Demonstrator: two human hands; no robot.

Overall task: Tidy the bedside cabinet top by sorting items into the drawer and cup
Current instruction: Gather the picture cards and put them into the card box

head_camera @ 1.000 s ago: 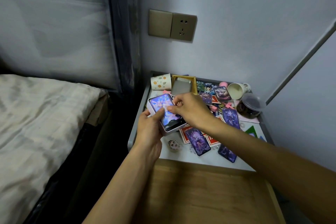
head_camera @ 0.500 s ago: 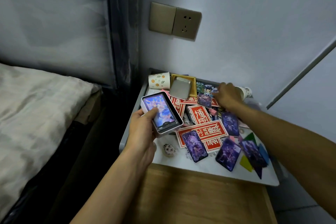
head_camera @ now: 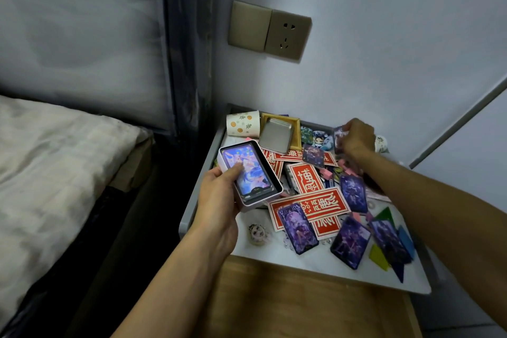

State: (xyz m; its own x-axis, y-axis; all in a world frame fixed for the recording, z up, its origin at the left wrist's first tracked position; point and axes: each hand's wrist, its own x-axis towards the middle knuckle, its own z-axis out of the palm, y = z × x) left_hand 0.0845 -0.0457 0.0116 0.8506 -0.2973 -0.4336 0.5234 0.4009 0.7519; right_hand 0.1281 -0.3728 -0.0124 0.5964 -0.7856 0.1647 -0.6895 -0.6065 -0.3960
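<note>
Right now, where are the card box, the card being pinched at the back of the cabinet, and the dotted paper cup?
card box [head_camera: 263, 200], head view, on its pale lower side wall.
pinched card [head_camera: 339, 140], head view, on its visible purple face.
dotted paper cup [head_camera: 242, 123], head view, on its side wall.

dim, bluish light is washing the corner; the gap beside the bed [head_camera: 55, 173] is sinking into black. the glossy card [head_camera: 255, 175] in the tin [head_camera: 260, 200] is catching glare, the right hand [head_camera: 356, 136] is blurring slightly, and frame edges are bowing.
</note>
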